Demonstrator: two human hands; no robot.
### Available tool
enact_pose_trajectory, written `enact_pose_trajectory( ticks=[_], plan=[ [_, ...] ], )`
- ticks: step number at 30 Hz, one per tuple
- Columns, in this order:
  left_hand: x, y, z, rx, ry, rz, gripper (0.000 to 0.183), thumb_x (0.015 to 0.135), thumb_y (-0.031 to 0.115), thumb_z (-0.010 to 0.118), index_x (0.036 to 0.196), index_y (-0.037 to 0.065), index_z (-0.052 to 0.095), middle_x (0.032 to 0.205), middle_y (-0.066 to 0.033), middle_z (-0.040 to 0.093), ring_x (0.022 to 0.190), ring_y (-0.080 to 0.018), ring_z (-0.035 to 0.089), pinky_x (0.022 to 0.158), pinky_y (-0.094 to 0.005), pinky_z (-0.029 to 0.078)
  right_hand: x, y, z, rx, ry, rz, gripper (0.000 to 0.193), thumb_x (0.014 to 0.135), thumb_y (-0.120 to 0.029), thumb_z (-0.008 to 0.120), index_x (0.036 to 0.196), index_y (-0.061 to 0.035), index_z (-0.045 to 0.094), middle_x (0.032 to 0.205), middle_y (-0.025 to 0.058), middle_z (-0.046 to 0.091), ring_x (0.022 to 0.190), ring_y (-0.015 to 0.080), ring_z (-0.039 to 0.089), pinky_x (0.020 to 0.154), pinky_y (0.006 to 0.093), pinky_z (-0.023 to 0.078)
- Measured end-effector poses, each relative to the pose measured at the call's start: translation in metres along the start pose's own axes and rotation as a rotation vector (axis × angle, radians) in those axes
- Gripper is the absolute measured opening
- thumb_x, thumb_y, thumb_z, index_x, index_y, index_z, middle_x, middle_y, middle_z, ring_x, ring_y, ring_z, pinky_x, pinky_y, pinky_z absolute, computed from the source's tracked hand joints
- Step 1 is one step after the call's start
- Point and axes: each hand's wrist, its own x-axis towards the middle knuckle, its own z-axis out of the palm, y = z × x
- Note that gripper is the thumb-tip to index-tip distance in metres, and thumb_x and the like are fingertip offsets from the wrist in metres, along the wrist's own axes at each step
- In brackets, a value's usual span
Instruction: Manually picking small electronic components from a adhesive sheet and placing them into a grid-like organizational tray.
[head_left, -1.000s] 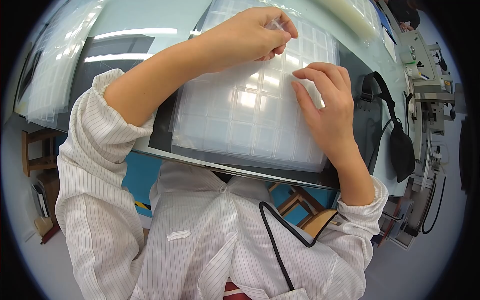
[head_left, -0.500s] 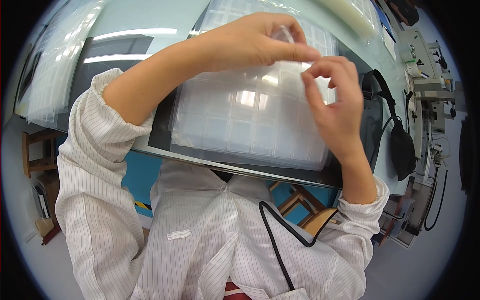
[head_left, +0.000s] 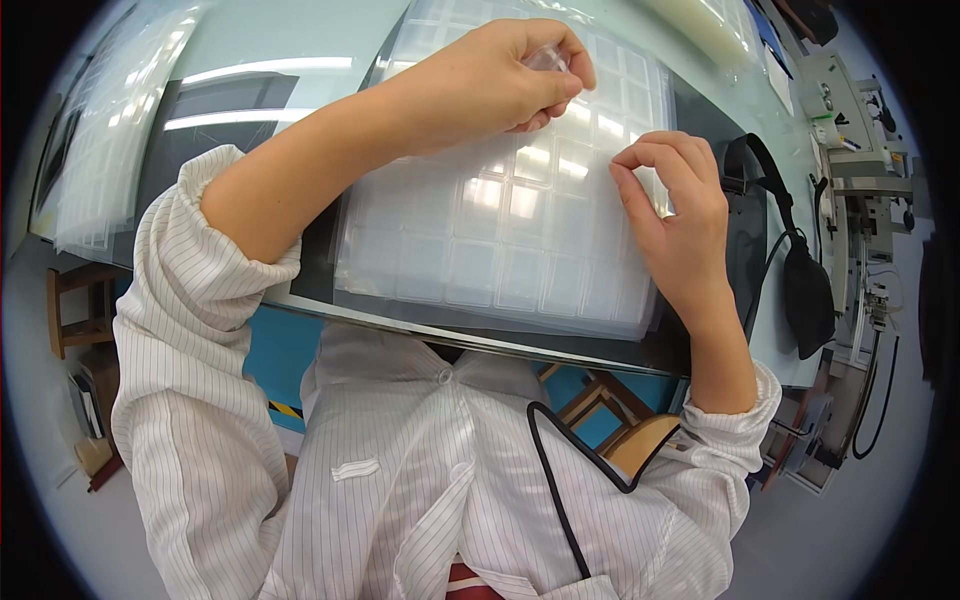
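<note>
A stack of clear plastic sheets with square pockets, like compartment trays [head_left: 475, 272], lies in front of me on a dark mat. Over its far part, my left hand [head_left: 510, 85] is closed around a small clear plastic piece [head_left: 548, 60], which shows between thumb and fingers. My right hand [head_left: 680, 205] hovers above the stack's right side, thumb and forefinger pinched together. Whatever lies between those fingertips, if anything, is too small to make out. The two hands are apart.
Another stack of clear pocketed sheets [head_left: 120, 130] lies at the far left. A black strap with a pouch [head_left: 806, 295] hangs at the table's right edge. Yellowish clear plastic [head_left: 700, 40] sits at the back right, and a machine [head_left: 855, 130] stands beyond.
My hands have drawn apart: the left moved back to the left with the clear piece, its fingers curling in. The right stays near its place, fingertips still pinched.
</note>
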Motion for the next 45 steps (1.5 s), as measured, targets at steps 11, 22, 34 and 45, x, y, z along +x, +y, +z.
enact_pose_trajectory(
  ticks=[11,22,34,45],
  plan=[
    [0.000,0.003,0.002,-0.138,0.005,-0.142,0.025,0.102,0.024,0.062,0.111,0.000,0.059,0.075,-0.0016,0.058,0.062,-0.0074,0.050,0.056,-0.0234,0.041,-0.002,0.001,0.004,-0.033,0.061,-0.022,0.013,0.081,0.000,0.075,0.093,-0.0020,0.070,0.100,0.0094,0.067,0.092,0.0267,0.060,0.085,0.0349,0.048],
    [-0.002,0.012,-0.001,0.042,-0.160,0.170,0.031,0.095,0.034,0.070,0.098,0.003,0.068,0.076,-0.0004,0.056,0.067,-0.0079,0.050,0.060,-0.0218,0.040,0.040,-0.015,0.000,0.560,0.196,0.081,0.009,0.092,-0.010,0.068,0.098,-0.0027,0.070,0.091,0.0021,0.065,0.079,0.0107,0.053,0.068,0.0257,0.040],
    [-0.029,0.002,-0.039,-0.010,0.220,-0.031,0.027,0.103,0.022,0.054,0.114,0.001,0.064,0.082,0.0016,0.056,0.064,-0.0044,0.048,0.054,-0.0189,0.037,0.048,-0.007,0.037,0.047,-0.015,0.012,0.012,0.088,-0.004,0.070,0.100,-0.0015,0.070,0.100,0.0083,0.066,0.096,0.0254,0.060,0.086,0.0356,0.049],
    [-0.028,0.000,-0.034,0.017,0.228,0.009,0.024,0.102,0.015,0.053,0.118,0.001,0.064,0.089,-0.0005,0.060,0.063,-0.0043,0.045,0.055,-0.0187,0.037,0.052,-0.006,0.035,0.013,0.006,-0.009,0.012,0.086,-0.005,0.073,0.097,-0.0020,0.070,0.102,0.0081,0.067,0.101,0.0262,0.059,0.088,0.0356,0.047]
  ],
)
